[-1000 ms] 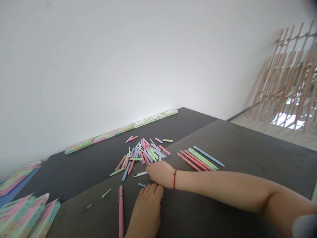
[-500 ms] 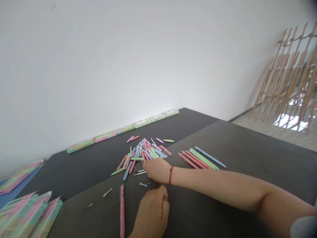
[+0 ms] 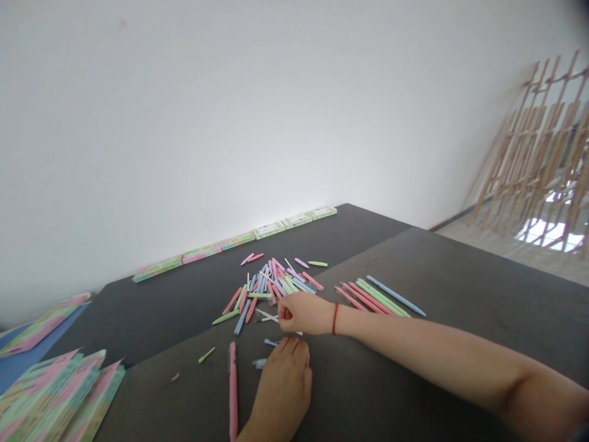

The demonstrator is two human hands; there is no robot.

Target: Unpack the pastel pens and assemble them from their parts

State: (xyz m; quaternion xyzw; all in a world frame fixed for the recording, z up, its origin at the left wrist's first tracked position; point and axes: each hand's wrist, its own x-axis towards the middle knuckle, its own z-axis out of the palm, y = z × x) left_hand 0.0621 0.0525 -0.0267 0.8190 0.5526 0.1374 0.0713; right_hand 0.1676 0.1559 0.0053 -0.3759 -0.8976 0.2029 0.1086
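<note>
My right hand, with a red string bracelet, is closed at the near edge of the pen-part pile. A thin white pen refill runs into its fingers, and a white tip shows below the hand. My left hand is curled just nearer, knuckles up. A pale blue pen part with a clear piece sticks out at its left side; the fingers hide the rest. Beyond its knuckles lies a small blue piece. A pink pen lies left of my left hand.
A pile of pastel pen barrels lies mid-table. Several pens form a row at right. A small green piece lies at left. Flat boxes line the wall; colourful packets sit front left. Wooden racks stand far right.
My left hand has moved forward, and a pale blue pen part now shows beside it. My right hand has drawn back slightly rightward from the pile, with a white refill at its fingers.
</note>
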